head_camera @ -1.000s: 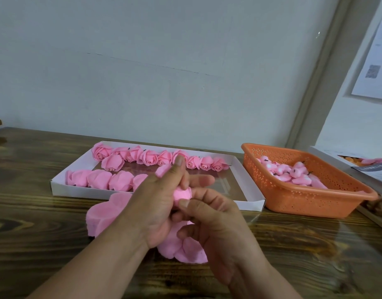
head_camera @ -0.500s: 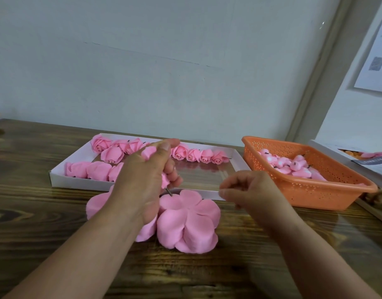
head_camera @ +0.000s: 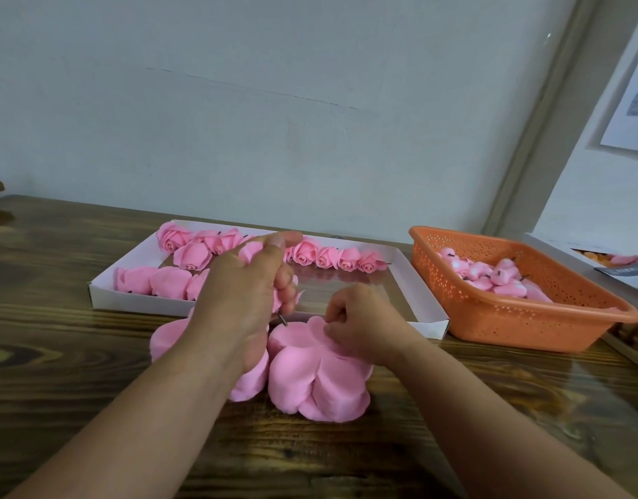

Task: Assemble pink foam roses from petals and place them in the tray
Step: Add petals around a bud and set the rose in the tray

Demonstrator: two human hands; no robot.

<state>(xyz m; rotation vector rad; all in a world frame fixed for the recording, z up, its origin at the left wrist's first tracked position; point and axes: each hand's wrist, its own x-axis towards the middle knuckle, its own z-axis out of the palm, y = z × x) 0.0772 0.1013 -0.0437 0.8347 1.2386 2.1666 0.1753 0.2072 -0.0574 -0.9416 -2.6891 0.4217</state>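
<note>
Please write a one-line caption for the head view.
Left hand holds a rose bud; right hand pinches a petal stack before the tray.

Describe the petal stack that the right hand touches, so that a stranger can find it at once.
On the wooden table, just in front of the white tray, lie two pink petal stacks. The wanted stack is the right-hand one, flower-shaped, under the right hand. The other stack is half hidden behind the left hand.
</note>
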